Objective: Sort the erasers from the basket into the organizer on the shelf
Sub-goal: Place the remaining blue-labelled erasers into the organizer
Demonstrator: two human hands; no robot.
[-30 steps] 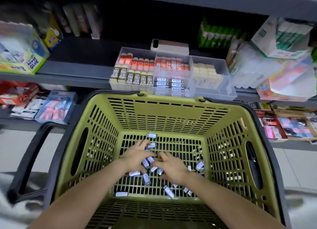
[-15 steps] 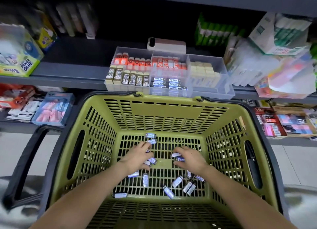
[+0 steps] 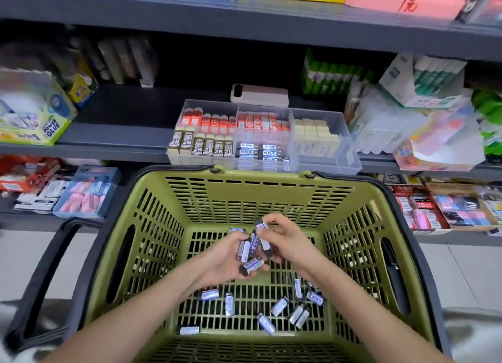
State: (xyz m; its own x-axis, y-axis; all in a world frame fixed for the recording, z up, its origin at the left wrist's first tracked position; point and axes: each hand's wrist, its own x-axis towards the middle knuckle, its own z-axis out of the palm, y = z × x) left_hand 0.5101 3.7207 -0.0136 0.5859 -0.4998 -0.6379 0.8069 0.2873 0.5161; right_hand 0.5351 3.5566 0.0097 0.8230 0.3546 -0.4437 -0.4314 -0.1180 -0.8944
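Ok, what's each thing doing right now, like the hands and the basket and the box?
Left hand: cupped, holding a bunch of erasers.
Right hand: pinching an eraser above that bunch.
Green basket: several loose erasers lying on its floor.
Clear organizer: open-topped, on the shelf, partly filled.
Phone: lying flat behind the organizer.

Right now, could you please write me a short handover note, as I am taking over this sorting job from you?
Left hand cups a bunch of erasers above the floor of the basket. Right hand pinches one eraser over that bunch.
Done: matching blue-sleeved erasers partly fill the front middle compartment of the organizer on the shelf.
Left: carry this handful up there, then gather roughly ten loose erasers lying in the basket.
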